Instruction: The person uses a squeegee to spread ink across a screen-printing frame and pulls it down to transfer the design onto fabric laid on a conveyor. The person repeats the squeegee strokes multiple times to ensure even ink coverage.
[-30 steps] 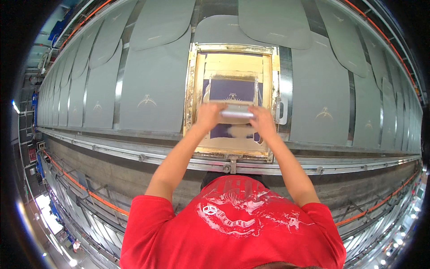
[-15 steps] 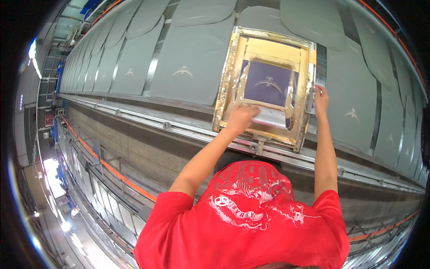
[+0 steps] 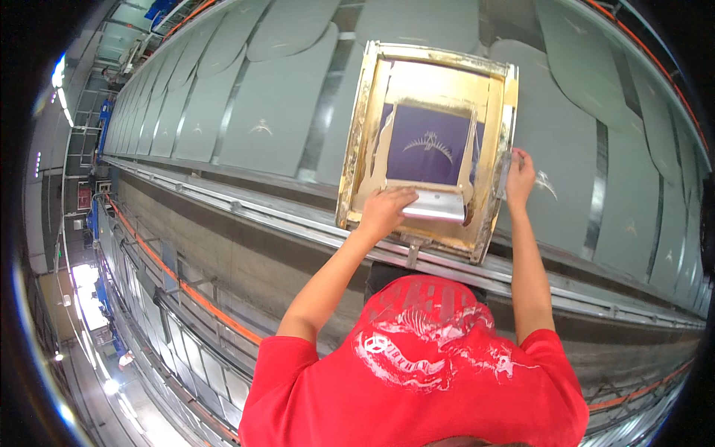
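A screen printing frame (image 3: 350, 134) with gold-coloured edges and a purple window (image 3: 428, 170) bearing a pale winged emblem lies tilted over a long row of grey fabric panels. My left hand (image 3: 386, 210) grips a silver squeegee (image 3: 436, 205) at the lower end of the screen, fingers curled over its left part. My right hand (image 3: 520, 179) is closed on the metal handle (image 3: 505, 179) on the frame's right side.
Grey panels (image 3: 251, 127) with small pale emblems line the long bench on both sides. A metal rail (image 3: 283, 220) runs along the bench's near edge. Below it are a concrete-coloured strip and an orange line (image 3: 179, 283), with lights and blue equipment at the far left.
My right hand left the squeegee for the frame's side handle. The squeegee moved to the screen's lower end with my left hand. The frame has shifted slightly left since half a second ago.
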`<state>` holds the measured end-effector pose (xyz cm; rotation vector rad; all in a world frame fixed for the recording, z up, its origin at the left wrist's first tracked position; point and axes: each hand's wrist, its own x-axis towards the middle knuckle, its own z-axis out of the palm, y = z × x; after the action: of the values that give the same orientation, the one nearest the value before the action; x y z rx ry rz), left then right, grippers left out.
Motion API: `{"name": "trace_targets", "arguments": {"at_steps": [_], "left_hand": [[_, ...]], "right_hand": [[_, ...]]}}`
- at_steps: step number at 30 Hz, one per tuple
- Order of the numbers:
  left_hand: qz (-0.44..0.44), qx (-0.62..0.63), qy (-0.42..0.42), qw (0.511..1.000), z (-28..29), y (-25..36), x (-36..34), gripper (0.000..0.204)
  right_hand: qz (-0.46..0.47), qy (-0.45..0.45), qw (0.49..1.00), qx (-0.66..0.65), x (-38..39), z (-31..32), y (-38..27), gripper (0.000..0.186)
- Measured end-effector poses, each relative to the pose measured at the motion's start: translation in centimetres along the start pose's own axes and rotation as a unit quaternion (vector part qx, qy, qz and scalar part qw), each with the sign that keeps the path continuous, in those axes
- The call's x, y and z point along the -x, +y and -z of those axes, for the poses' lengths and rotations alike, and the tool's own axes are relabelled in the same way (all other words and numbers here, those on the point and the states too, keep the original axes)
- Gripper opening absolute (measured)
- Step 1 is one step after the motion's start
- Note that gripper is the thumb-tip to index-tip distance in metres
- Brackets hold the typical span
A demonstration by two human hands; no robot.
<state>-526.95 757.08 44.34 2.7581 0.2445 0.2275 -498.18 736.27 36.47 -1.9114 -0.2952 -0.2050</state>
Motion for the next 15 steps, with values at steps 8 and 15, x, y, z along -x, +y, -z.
{"name": "trace_targets", "arguments": {"at_steps": [8,15], "left_hand": [[-0.026,-0.014,-0.039,0.999,1.5,-4.7,-1.3,0.060],[-0.022,0.037,0.001,0.999,0.7,-7.1,1.2,0.062]], "right_hand": [[-0.067,-0.027,0.997,0.023,0.1,-2.7,-2.2,0.028],[-0.067,-0.026,0.995,0.074,-0.8,-2.9,-3.1,0.032]]}}
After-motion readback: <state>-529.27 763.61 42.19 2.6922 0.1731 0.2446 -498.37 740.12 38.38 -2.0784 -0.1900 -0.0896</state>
